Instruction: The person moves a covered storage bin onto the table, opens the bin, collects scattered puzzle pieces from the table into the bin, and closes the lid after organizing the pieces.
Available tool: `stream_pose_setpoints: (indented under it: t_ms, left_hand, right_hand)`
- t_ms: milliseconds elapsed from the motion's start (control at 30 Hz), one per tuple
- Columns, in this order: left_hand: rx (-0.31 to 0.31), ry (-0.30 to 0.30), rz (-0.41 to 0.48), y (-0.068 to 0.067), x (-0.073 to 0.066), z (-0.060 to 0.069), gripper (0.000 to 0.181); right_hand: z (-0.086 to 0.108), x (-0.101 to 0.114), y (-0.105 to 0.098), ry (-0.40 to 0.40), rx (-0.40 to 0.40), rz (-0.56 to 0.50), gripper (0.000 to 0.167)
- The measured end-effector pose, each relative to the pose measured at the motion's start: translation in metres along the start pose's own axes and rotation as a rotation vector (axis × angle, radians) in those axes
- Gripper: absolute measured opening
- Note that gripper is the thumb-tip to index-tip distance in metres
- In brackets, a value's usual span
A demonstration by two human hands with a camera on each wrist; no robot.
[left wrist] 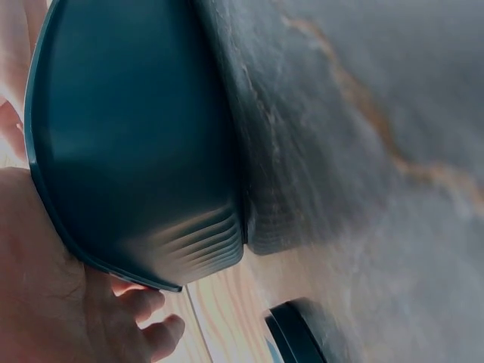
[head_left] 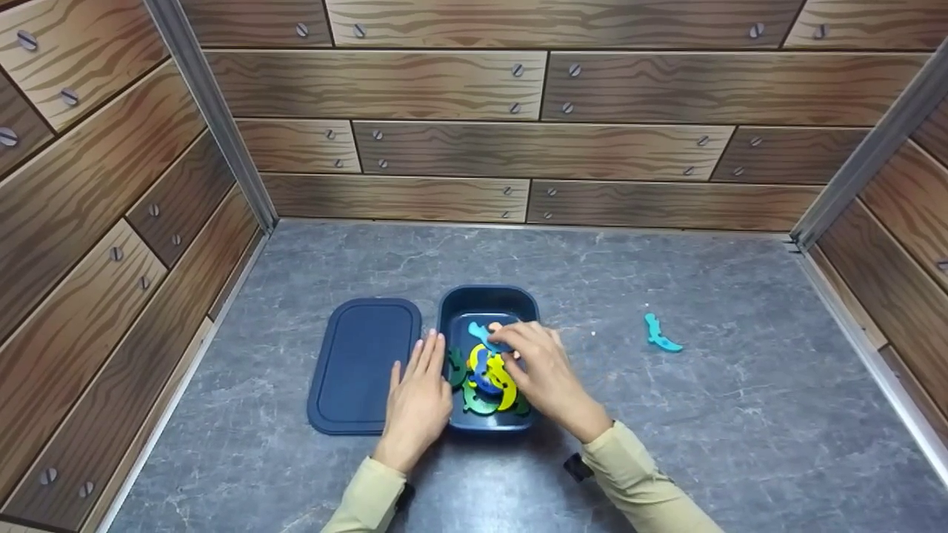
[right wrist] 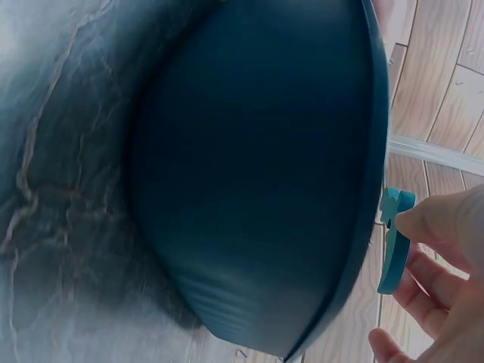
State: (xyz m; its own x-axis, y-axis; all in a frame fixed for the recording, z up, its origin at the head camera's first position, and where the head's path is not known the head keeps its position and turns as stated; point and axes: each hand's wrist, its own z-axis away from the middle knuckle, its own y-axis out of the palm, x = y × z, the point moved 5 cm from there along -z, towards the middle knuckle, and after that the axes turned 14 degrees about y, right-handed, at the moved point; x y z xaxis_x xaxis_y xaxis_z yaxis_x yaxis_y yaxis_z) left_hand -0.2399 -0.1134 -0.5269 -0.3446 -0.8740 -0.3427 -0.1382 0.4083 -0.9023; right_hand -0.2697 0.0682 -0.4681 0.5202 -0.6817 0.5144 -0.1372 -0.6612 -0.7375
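My right hand (head_left: 544,370) pinches a light-blue lizard-shaped piece (right wrist: 395,242) between thumb and fingers, over the dark blue box (head_left: 489,296). Inside the box lies a pile of flat animal-like pieces: a yellow curved one (head_left: 507,389), a green one (head_left: 478,403), a dark green one (head_left: 455,370) and a blue one. Along the box's left rim rests my left hand (head_left: 418,411), its fingers straight and pointing away from me. The right hand hides part of the pile. Both wrist views mostly show the box's outer wall (left wrist: 136,136).
Left of the box, a dark blue lid (head_left: 363,363) lies flat on the grey marbled table (head_left: 740,429). A teal lizard-shaped piece (head_left: 659,337) lies on the table to the right. Wood-patterned walls (head_left: 444,85) enclose the back and both sides.
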Motion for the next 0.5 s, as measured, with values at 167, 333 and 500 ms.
stream_pose_setpoints:
  t_ms: [167, 333, 500]
  left_hand:
    - [0.003, -0.001, 0.001, 0.000, 0.000, 0.000, 0.060]
    - [0.006, -0.002, 0.007, 0.000, 0.000, 0.000, 0.060]
    - [0.009, -0.011, 0.006, 0.001, 0.000, 0.000, 0.060]
  right_hand:
    - [0.000, 0.003, 0.007, 0.012, 0.031, 0.011, 0.030]
    - [0.002, 0.002, 0.011, 0.050, 0.068, 0.008, 0.038]
    - [0.003, -0.001, 0.007, 0.061, 0.061, -0.023, 0.037]
